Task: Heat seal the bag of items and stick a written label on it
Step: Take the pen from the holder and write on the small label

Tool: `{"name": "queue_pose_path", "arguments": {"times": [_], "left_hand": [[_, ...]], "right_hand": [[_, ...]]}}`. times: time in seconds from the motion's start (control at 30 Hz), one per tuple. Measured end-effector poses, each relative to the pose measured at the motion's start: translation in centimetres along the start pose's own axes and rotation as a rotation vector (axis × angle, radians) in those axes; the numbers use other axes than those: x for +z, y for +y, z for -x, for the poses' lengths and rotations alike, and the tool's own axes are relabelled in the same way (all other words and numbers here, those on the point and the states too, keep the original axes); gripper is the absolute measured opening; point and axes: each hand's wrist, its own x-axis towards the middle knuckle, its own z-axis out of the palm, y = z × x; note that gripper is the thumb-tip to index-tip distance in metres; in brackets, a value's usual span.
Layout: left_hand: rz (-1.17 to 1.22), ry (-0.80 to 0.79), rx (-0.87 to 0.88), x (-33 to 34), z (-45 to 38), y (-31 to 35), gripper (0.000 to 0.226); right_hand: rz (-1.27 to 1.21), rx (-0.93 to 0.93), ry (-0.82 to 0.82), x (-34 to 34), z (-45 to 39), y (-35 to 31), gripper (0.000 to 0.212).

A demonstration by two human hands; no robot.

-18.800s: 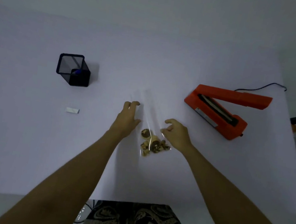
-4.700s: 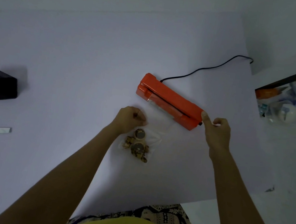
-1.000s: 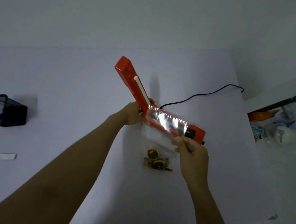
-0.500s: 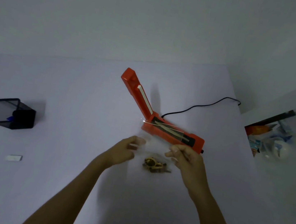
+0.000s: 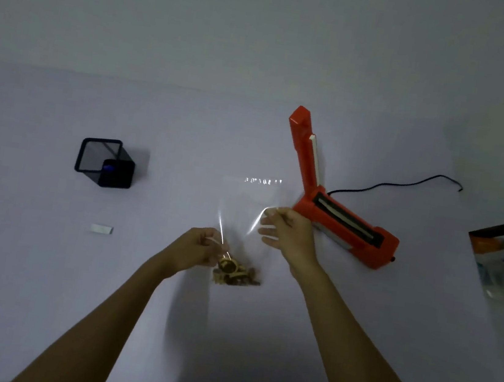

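A clear plastic bag (image 5: 248,219) with small brown items (image 5: 235,273) at its near end is held over the white table (image 5: 27,257) by 2 hands. The left hand (image 5: 196,249) pinches the bag's left edge near the items; the right hand (image 5: 290,234) grips its right edge, fingers closed on the film. Right of the bag sits the orange heat sealer (image 5: 337,215), lid raised. A white label (image 5: 101,229) lies far left, near a black mesh pen holder (image 5: 105,162).

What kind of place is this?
Probably a small packing workbench: an orange heat sealer standing open on a white table, a clear plastic bag of small brown items, and a black mesh pen holder.
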Motion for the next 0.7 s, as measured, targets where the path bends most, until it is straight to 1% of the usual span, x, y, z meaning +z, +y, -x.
{"name": "queue_pose_path", "arguments": {"times": [0.1, 0.17, 0.23, 0.27, 0.33, 0.37, 0.4, 0.43, 0.5, 0.53, 0.6, 0.63, 0.7], "left_hand": [[0.04, 0.067, -0.072, -1.1, 0.5, -2.1, 0.022], [0.014, 0.091, -0.087, -1.5, 0.5, -3.3, 0.024], [-0.171, 0.154, -0.046, -1.7, 0.4, -3.8, 0.03], [-0.27, 0.217, -0.015, -1.7, 0.4, -3.9, 0.04], [-0.414, 0.375, 0.085, -1.4, 0.3, -4.1, 0.07], [-0.483, 0.44, 0.149, -1.3, 0.5, -4.3, 0.078], [-0.568, 0.467, 0.215, -1.3, 0.6, -4.9, 0.079], [-0.68, 0.461, 0.274, -1.3, 0.9, -5.5, 0.076], [-0.899, 0.377, 0.336, -1.5, 1.2, -7.0, 0.069], [-0.984, 0.32, 0.332, -1.6, 1.3, -7.3, 0.072], [-1.095, 0.203, 0.263, -1.5, 1.6, -7.8, 0.076], [-1.121, 0.163, 0.229, -1.5, 1.6, -8.1, 0.072], [-1.138, 0.133, 0.189, -1.4, 1.6, -8.3, 0.066]], "right_hand": [[0.038, -0.013, 0.05, 2.5, -0.9, 2.2, 0.011], [0.23, -0.099, 0.133, 3.7, -0.8, 3.9, 0.012], [0.529, -0.219, 0.184, 4.4, -0.2, 5.5, 0.036], [0.651, -0.279, 0.174, 4.6, 0.3, 6.2, 0.044], [0.883, -0.41, 0.11, 4.9, 0.9, 8.0, 0.051], [0.992, -0.461, 0.066, 5.0, 1.0, 8.8, 0.052], [1.077, -0.482, 0.017, 5.0, 1.2, 9.6, 0.053], [1.134, -0.489, -0.026, 5.1, 1.4, 10.4, 0.054], [1.238, -0.479, -0.091, 5.2, 1.7, 11.8, 0.057], [1.281, -0.464, -0.104, 5.2, 1.8, 12.4, 0.061], [1.311, -0.417, -0.095, 5.1, 1.9, 13.2, 0.069], [1.312, -0.4, -0.086, 5.1, 1.9, 13.5, 0.072], [1.305, -0.394, -0.075, 5.1, 1.9, 13.6, 0.073]]}}
